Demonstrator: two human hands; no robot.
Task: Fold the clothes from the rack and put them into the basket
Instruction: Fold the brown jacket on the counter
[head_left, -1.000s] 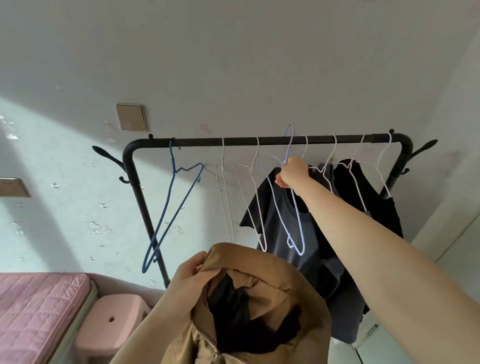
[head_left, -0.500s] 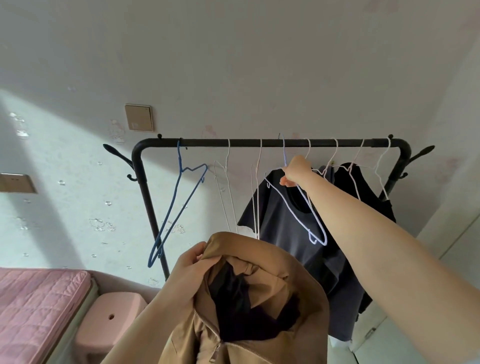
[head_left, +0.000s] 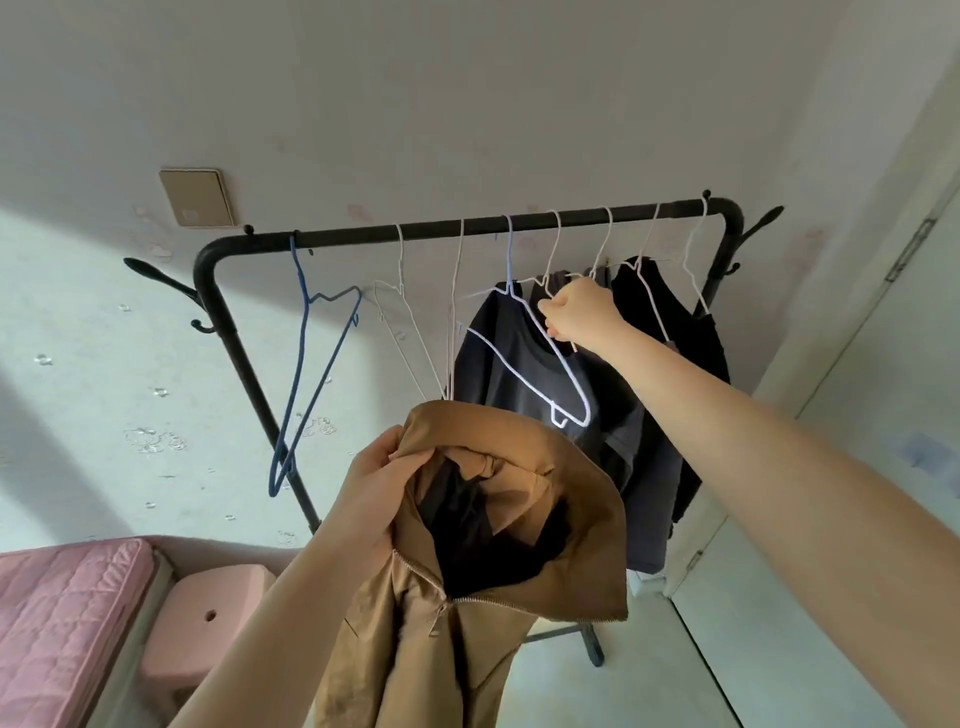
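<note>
Two hands are working at once as I am watching remotely. Low in the centre of the frame, the left hand (head_left: 382, 480) is gripping the collar of a tan jacket (head_left: 493, 571), already off the rack (head_left: 467, 228). The right hand (head_left: 579, 314), reaching toward the upper right, is pinching a pale blue hanger (head_left: 540, 358) hooked on the rail, against a dark shirt (head_left: 545, 415). No basket is showing. The jacket is hanging lengthwise downward, nearest the left hand.

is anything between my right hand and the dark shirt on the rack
Nothing solid blocks it. The right hand is already at the collar of the dark shirt. An empty pale blue hanger hangs across the shirt's front, left of the hand. The left hand holds the tan jacket lower down, clear of it.
</note>
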